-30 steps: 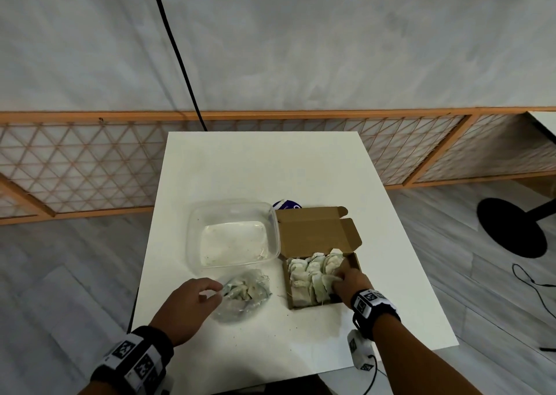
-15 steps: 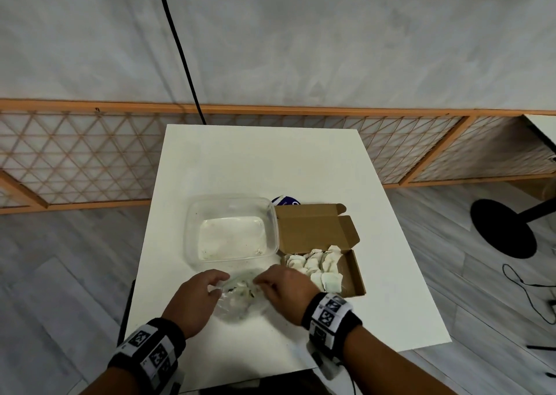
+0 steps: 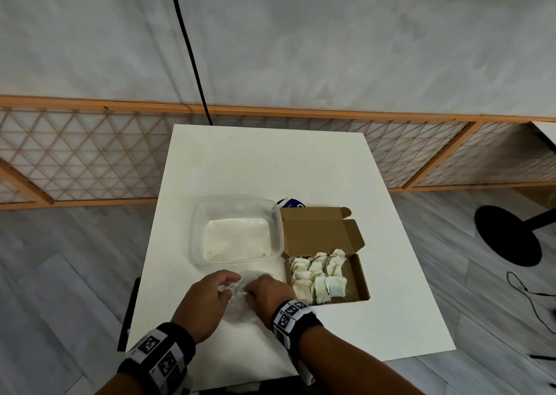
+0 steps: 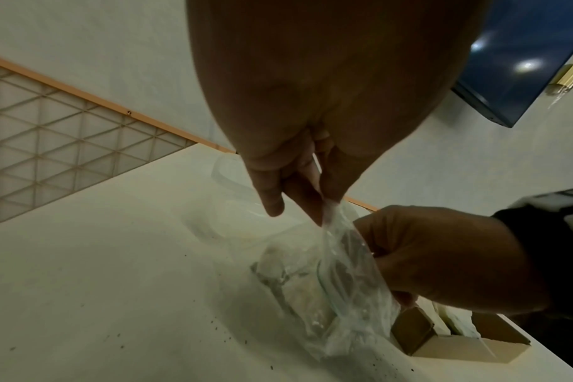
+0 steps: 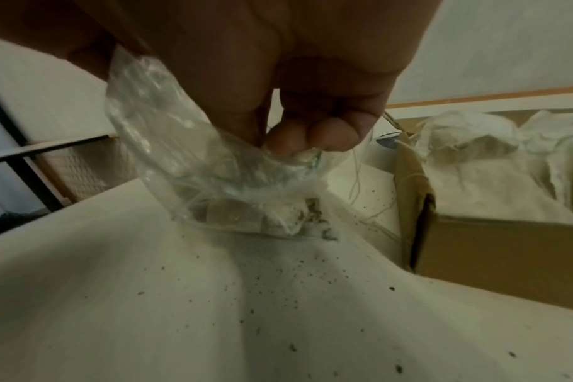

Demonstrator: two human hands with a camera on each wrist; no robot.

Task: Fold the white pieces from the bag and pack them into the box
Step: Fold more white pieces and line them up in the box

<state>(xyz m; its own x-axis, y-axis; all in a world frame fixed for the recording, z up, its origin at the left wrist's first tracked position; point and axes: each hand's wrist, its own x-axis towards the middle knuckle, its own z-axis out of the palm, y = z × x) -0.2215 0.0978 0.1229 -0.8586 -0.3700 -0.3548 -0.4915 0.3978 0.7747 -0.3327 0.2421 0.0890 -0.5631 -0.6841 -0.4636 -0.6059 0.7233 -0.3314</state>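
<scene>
A clear plastic bag (image 3: pixel 240 300) with white pieces (image 5: pixel 233 213) in it lies on the white table (image 3: pixel 270 160), near the front edge. My left hand (image 3: pixel 233 286) pinches the bag's rim (image 4: pixel 331 214) and holds it up. My right hand (image 3: pixel 248 292) reaches into the bag's mouth, and its curled fingertips (image 5: pixel 327 135) pinch a white piece with a thread hanging from it. Just to the right lies the open cardboard box (image 3: pixel 359 280), with several folded white pieces (image 3: pixel 319 277) in rows inside it.
An empty clear plastic tub (image 3: pixel 237 232) stands behind the bag, touching the box's raised lid (image 3: pixel 319 229). A blue object (image 3: pixel 291 203) peeks out behind the lid. Dark crumbs (image 5: pixel 278 279) dot the table round the bag. The table's front edge is close to my wrists.
My right hand left the box, crossed left to the bag and went into its mouth. My left hand stayed on the bag and lifted its rim.
</scene>
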